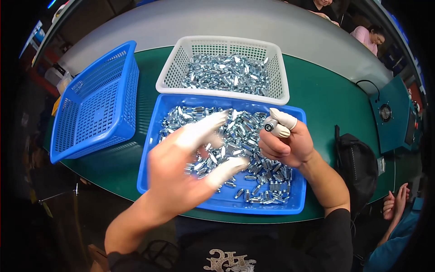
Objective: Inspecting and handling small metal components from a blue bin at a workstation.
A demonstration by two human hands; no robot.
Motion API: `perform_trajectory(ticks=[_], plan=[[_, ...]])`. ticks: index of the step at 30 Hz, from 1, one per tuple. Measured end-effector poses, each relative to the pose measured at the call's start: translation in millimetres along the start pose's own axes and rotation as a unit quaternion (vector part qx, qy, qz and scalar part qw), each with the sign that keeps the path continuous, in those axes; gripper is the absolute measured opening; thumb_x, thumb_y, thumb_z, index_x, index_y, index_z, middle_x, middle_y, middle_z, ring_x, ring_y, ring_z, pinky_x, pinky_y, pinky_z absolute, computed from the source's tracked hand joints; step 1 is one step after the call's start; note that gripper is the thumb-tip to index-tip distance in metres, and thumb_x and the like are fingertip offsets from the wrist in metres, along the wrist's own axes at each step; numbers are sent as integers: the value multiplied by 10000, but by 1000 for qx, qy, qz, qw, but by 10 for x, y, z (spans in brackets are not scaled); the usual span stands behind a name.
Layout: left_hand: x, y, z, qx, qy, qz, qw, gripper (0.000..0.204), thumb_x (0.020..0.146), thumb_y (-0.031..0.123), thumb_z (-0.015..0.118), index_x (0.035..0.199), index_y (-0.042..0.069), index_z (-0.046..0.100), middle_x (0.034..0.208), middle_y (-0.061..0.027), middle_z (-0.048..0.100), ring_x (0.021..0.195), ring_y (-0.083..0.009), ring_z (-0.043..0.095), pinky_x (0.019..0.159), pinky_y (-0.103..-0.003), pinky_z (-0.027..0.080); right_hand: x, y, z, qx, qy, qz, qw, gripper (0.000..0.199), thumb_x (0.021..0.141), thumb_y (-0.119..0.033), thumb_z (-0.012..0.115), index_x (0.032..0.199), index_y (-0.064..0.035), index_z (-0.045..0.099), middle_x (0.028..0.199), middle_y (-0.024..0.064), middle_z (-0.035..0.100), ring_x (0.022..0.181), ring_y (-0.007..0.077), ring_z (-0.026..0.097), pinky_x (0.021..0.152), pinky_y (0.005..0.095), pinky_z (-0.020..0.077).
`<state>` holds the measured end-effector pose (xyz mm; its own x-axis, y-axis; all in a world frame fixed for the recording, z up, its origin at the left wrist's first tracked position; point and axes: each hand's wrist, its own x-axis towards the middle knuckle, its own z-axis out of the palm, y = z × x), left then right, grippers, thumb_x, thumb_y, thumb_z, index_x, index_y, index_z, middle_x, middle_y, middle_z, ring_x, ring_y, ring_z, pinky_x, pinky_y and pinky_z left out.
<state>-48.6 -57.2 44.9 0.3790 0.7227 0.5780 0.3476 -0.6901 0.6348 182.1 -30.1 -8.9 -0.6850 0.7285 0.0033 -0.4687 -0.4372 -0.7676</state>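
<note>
Over a shallow blue tray (253,209) full of shiny metal fittings (240,131), my left hand (179,167) is spread, thumb apart from the fingers, with nothing visible between them. White finger cots cover its thumb and fingertips, and motion blurs it. At the tray's right side my right hand (292,143) pinches a small metal fitting (270,125) between thumb and finger, both in white cots. The fitting's round, dark-centred end shows. Its other fingers are curled in.
Behind the tray stands a white mesh basket (285,86) of similar fittings. A blue mesh basket (99,109) sits tilted at left. On the right are a black bag (358,158) and a green box with a fan (392,113). Other people sit nearby, one person's hands (396,201) at lower right.
</note>
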Motion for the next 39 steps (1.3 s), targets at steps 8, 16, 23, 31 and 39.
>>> perform_trajectory(ticks=[8, 16, 23, 31, 39], plan=[[490, -221, 669, -114, 5, 88, 990, 214, 706, 28, 738, 909, -1, 675, 694, -57, 608, 537, -92, 539, 477, -220, 415, -22, -11, 70, 35, 108, 12, 993, 513, 959, -427, 239, 678, -93, 511, 414, -14, 348, 364, 99, 312, 373, 230, 281], [611, -464, 746, -134, -47, 38, 989, 177, 730, 19, 713, 900, -3, 670, 703, -46, 609, 569, -86, 549, 509, -214, 418, -2, -2, -40, 60, 223, 50, 972, 385, 961, -355, 305, 695, -119, 454, 435, -3, 346, 354, 86, 253, 353, 238, 220], [774, -1036, 520, -54, 118, -143, 981, 230, 742, 69, 688, 958, -2, 652, 697, -19, 584, 531, -77, 435, 525, -227, 399, 43, -35, -55, -7, 348, -91, 933, 432, 974, -331, 316, 613, -109, 403, 459, -26, 315, 370, 61, 233, 351, 214, 204], [596, -662, 343, 191, -241, -189, 933, 228, 685, 202, 743, 799, 22, 663, 714, -133, 636, 706, -299, 634, 630, -414, 469, 18, 11, -12, -69, 339, -77, 935, 455, 971, -356, 322, 602, -103, 409, 447, -16, 332, 367, 67, 242, 363, 225, 213], [529, -744, 481, 200, -282, -210, 914, 248, 688, 163, 746, 872, 21, 659, 708, -102, 625, 658, -255, 601, 619, -333, 466, 26, 21, 53, -109, 365, -105, 919, 485, 969, -359, 333, 557, -108, 382, 447, -3, 348, 366, 68, 245, 357, 237, 212]])
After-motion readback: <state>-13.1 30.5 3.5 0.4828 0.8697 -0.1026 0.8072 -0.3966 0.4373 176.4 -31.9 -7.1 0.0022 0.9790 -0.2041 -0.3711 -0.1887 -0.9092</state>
